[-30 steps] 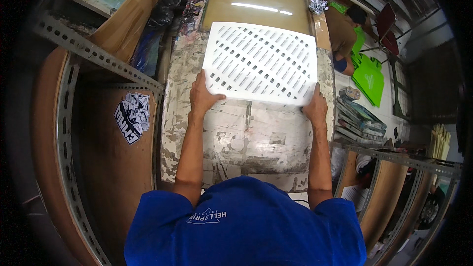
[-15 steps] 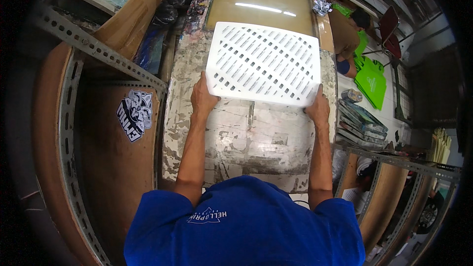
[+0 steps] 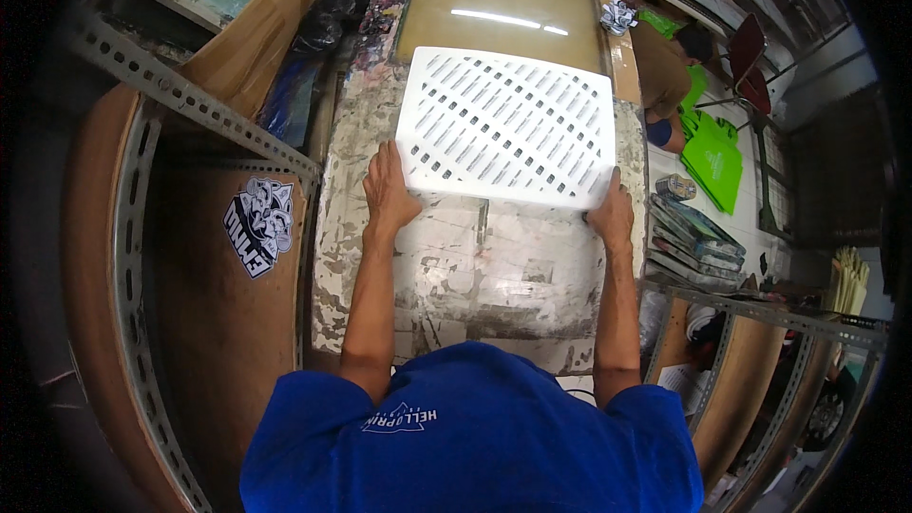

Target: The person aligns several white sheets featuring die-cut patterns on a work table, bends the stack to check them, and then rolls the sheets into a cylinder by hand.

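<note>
The surface [image 3: 475, 266] in front of us was long, pale and covered in old paint marks. A white sheet [image 3: 505, 125] with rows of dark slanted marks lay flat on it, just in front of a screen frame [image 3: 499, 8] with a tan middle. Our left hand [image 3: 389, 192] pressed the sheet's near left corner, with the grip open and the fingers flat. Our right hand [image 3: 611, 213] held the near right corner, its fingers curled at the edge. A sticker [image 3: 259, 225] sat on the brown board to our left. Green bags [image 3: 714, 154] lay to the right, near another person [image 3: 665, 76].
</note>
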Demonstrator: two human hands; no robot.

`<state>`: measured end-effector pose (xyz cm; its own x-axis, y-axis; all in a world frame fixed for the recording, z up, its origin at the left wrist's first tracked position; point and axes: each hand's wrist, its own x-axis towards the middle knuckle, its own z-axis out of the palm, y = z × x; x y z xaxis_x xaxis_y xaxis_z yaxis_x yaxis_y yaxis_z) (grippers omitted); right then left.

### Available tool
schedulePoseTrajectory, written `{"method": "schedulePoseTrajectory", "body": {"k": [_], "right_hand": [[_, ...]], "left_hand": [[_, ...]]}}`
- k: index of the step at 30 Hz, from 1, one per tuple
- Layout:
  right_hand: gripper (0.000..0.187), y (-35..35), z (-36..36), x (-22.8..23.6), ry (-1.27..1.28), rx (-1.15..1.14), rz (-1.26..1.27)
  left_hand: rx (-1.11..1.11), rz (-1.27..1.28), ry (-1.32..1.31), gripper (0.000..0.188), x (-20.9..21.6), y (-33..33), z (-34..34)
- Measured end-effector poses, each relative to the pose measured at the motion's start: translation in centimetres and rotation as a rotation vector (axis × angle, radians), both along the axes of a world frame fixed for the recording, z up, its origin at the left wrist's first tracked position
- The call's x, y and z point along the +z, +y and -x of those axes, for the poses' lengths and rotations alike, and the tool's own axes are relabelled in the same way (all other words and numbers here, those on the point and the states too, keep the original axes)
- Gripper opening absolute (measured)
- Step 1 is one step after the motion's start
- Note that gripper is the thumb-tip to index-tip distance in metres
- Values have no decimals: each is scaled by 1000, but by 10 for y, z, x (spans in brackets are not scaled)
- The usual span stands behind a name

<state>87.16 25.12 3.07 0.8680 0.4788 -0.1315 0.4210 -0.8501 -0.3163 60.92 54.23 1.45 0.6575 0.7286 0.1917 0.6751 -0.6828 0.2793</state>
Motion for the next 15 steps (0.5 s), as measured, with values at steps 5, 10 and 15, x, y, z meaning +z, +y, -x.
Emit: {"method": "schedulePoseTrajectory", "body": {"k": [5, 10, 15], "right_hand": [[86, 1, 3, 1, -11, -19, 17], [88, 4, 2, 5, 20, -12, 43], [94, 1, 1, -1, 5, -26, 32]], "left_hand": [[-94, 200, -52, 67, 17, -7, -20], [-32, 213, -12, 65, 3, -14, -28], [10, 236, 14, 65, 9, -18, -36]]}}
